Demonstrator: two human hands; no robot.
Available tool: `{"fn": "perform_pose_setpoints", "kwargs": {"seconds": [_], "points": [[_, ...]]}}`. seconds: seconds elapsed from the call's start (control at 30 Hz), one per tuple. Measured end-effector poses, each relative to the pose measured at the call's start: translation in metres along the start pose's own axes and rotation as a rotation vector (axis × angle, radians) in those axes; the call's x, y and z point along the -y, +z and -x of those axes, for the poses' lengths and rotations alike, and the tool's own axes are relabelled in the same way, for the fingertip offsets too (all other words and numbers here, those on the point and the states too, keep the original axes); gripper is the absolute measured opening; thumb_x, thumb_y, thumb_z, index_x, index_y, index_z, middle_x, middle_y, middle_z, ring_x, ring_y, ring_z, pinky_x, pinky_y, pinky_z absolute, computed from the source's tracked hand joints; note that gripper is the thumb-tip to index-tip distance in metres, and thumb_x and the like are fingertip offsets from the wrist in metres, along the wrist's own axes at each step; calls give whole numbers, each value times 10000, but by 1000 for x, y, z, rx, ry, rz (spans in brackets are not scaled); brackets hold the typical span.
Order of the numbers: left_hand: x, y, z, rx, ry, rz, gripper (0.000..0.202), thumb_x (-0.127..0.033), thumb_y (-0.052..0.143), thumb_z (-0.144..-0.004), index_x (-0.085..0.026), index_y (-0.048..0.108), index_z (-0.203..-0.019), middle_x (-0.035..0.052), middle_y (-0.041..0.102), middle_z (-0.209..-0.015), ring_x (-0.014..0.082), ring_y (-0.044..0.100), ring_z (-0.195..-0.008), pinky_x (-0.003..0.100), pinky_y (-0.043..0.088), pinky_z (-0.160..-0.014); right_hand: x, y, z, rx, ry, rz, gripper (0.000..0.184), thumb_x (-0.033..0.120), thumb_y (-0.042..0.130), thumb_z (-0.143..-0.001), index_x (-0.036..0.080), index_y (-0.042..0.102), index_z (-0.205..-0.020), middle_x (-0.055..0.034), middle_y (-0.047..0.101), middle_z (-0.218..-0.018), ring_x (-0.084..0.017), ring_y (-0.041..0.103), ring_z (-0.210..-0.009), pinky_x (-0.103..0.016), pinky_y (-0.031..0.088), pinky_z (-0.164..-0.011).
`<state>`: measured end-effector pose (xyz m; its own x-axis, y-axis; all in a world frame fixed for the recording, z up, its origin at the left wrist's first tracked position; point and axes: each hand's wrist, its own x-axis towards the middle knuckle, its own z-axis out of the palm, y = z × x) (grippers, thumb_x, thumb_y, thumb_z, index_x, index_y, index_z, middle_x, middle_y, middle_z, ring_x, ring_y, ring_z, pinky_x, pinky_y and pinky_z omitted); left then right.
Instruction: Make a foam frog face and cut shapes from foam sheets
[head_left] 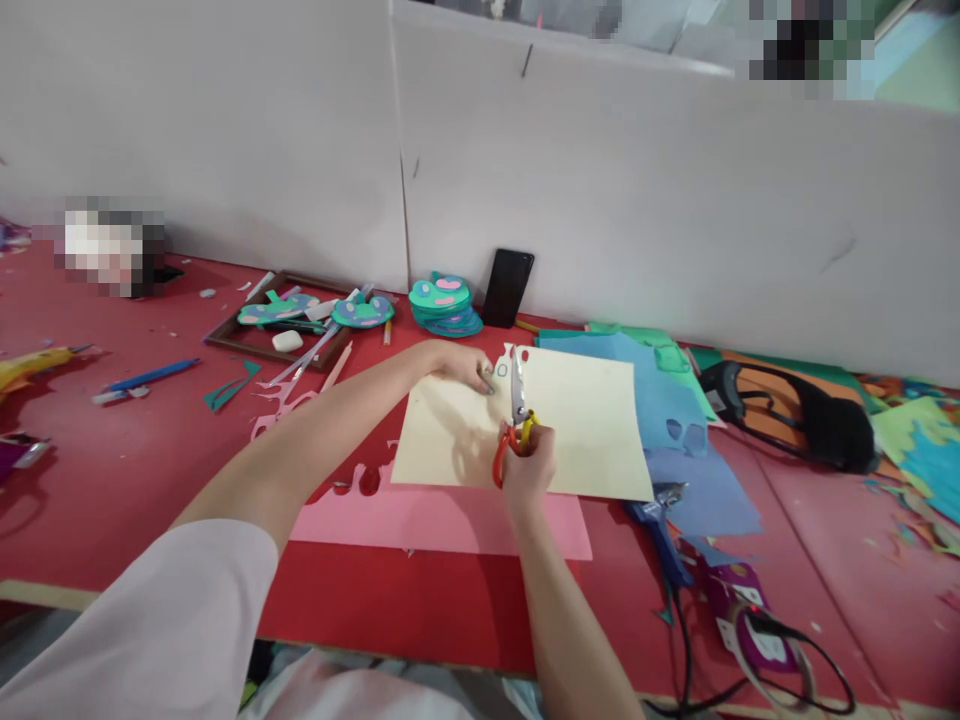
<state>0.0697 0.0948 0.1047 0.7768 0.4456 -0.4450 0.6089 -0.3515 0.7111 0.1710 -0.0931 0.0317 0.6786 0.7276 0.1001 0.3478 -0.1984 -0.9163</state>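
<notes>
My right hand is closed on the red and yellow handles of a pair of scissors, whose blades point away from me into the far edge of a cream sheet of paper. My left hand pinches that far edge just left of the blades. The cream sheet lies over a pink sheet with cut-out holes.
Blue paper sheets lie right of the cream sheet, with a blue glue gun and its cable. A black phone leans on the white wall beside a stack of teal cut-outs. A brown frame, pens and scraps lie left. A black strap bag sits right.
</notes>
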Motion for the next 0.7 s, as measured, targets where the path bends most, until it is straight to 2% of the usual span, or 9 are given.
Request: {"fn": "perform_pose_setpoints", "kwargs": {"seconds": [0.1, 0.17, 0.23, 0.3, 0.37, 0.47, 0.63, 0.7], "points": [[-15, -21, 20, -45, 71, 20, 204, -333, 692, -603, -168, 674, -721, -19, 638, -664, 111, 504, -588, 209, 359, -543, 2, -1, 5, -60, -23, -92, 319, 459, 631, -704, 208, 446, -772, 40, 507, -639, -99, 459, -527, -228, 351, -502], [-25, -33, 33, -143, 122, 65, 177, -295, 730, -580, -156, 665, -667, -20, 616, -625, 106, 510, -560, 199, 347, -516, 3, -2, 7, -80, -34, -102, 322, 446, 647, -693, 211, 438, -760, 50, 481, -626, -91, 444, -514, -227, 352, -494], [-33, -43, 46, -369, 101, 159, 201, -254, 786, -506, -141, 626, -552, -32, 544, -527, 94, 486, -497, 192, 329, -482, 4, -4, 8, -95, -47, -104, 309, 425, 649, -694, 215, 433, -763, 61, 447, -618, -87, 428, -509, -226, 358, -497], [-38, -49, 56, -627, 76, 309, 226, -219, 813, -467, -140, 614, -539, -41, 513, -512, 93, 491, -478, 188, 333, -473, 6, -5, 9, -120, -51, -109, 297, 412, 643, -703, 218, 432, -782, 65, 418, -617, -86, 415, -509, -228, 362, -499], [-38, -50, 63, -832, 88, 481, 230, -195, 814, -492, -132, 607, -570, -40, 489, -525, 95, 503, -493, 185, 343, -483, 8, -5, 9, -133, -58, -127, 290, 404, 637, -715, 218, 429, -794, 64, 408, -620, -89, 416, -515, -229, 366, -501], [-32, -43, 67, -1056, 149, 696, 240, -210, 782, -590, -136, 553, -600, -48, 407, -516, 80, 463, -489, 179, 322, -488, 11, -3, 8, -109, -86, -219, 261, 367, 622, -735, 214, 422, -804, 50, 469, -651, -97, 478, -555, -237, 400, -540], [-14, -11, 64, -1386, 258, 689, 427, -321, 746, -656, -175, 375, -503, -61, 294, -490, 55, 322, -463, 188, 270, -463, 13, 2, 7, -17, -117, -400, 243, 326, 595, -759, 221, 395, -850, -25, 640, -801, -141, 611, -736, -280, 459, -656], [-8, 5, 61, -1462, 244, 733, 465, -351, 740, -657, -183, 339, -492, -63, 273, -491, 56, 304, -466, 194, 270, -462, 11, 4, 7, 12, -114, -425, 238, 334, 585, -772, 222, 388, -846, -42, 661, -847, -140, 615, -754, -285, 463, -665]]}}
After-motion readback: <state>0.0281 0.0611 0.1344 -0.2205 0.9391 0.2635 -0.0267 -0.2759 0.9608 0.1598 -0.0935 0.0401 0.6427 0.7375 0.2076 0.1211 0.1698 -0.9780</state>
